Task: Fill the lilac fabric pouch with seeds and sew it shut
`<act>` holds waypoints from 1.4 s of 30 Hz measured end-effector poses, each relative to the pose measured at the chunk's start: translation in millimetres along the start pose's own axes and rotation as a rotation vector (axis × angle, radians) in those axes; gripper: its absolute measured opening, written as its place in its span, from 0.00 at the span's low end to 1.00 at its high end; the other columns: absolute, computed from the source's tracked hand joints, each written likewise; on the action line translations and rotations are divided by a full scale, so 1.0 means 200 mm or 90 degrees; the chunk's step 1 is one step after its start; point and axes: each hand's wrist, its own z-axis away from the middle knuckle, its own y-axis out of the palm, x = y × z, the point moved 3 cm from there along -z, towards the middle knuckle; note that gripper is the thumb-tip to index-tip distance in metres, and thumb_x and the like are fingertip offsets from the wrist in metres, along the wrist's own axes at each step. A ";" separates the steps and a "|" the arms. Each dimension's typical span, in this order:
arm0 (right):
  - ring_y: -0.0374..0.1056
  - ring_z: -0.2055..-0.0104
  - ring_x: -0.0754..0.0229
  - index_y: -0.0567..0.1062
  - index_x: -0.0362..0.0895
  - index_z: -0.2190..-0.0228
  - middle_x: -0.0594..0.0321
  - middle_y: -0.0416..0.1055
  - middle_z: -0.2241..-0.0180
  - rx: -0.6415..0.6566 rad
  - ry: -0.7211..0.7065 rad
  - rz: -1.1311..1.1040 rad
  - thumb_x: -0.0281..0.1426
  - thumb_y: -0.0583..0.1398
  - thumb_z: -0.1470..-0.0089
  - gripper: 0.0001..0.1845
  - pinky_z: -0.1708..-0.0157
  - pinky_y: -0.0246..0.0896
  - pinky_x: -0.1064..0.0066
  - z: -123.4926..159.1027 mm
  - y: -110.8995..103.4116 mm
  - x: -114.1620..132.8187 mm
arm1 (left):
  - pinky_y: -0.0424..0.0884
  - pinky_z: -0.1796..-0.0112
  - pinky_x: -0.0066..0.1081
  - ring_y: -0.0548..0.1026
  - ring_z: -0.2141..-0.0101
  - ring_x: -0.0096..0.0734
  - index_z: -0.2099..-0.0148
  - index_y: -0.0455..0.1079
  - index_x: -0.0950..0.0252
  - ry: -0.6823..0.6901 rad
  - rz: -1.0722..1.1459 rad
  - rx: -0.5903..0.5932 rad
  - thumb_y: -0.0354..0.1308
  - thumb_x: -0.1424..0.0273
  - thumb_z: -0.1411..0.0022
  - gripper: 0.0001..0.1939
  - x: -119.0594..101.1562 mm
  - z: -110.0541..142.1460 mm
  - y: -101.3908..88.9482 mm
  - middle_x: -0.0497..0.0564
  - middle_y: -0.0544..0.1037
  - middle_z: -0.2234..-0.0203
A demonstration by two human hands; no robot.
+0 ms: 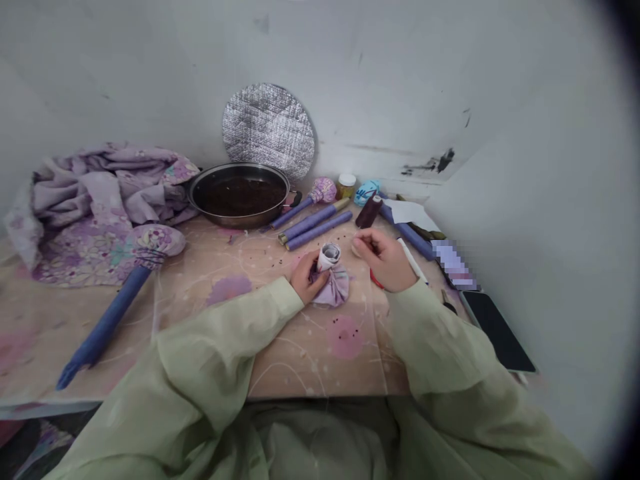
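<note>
White walls [400,80] box in floral worktop [300,360]; black pan [240,221] at back edge, lilac fabric [105,193] back-left corner. L hand [306,279] grips gathered lilac cloth [333,287] mid-worktop; R hand [380,260] fingers pinched, anything held too small to tell, just below dark thread spool [369,212].

"Where's the left hand [306,279]?"

"It's lying low, curling its fingers inward, with the left forearm [235,327] reaching in diagonally."

"And the right hand [384,261]?"

"It's sitting a little farther forward, bending at the wrist, with the thumb and fingertips [361,241] pinching together."

"Are the hands touching?"

"No, they're facing each other just apart, and the right forearm [430,333] is angling inward too, with pale green sleeves [225,353] covering both arms down to the wrists."
</note>
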 end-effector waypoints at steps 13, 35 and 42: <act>0.60 0.74 0.67 0.78 0.42 0.72 0.63 0.69 0.76 0.157 -0.021 0.014 0.34 0.58 0.49 0.10 0.72 0.53 0.73 -0.04 -0.10 0.05 | 0.68 0.53 0.40 0.70 0.55 0.38 0.45 0.59 0.67 0.006 -0.014 0.002 0.54 0.67 0.41 0.22 -0.01 -0.01 0.00 0.58 0.71 0.55; 0.68 0.66 0.53 0.80 0.43 0.74 0.54 0.75 0.73 0.093 0.274 0.457 0.40 0.55 0.47 0.18 0.63 0.60 0.64 0.53 0.00 -0.54 | 0.68 0.54 0.39 0.71 0.55 0.38 0.46 0.59 0.67 -0.012 -0.037 -0.003 0.54 0.66 0.41 0.21 0.00 0.00 0.00 0.58 0.71 0.55; 0.69 0.66 0.54 0.78 0.44 0.77 0.55 0.74 0.73 0.084 0.255 0.436 0.33 0.53 0.48 0.15 0.62 0.62 0.64 0.51 0.03 -0.51 | 0.69 0.54 0.39 0.71 0.55 0.38 0.46 0.59 0.67 -0.005 -0.035 -0.001 0.54 0.66 0.41 0.22 0.00 -0.01 0.00 0.58 0.71 0.55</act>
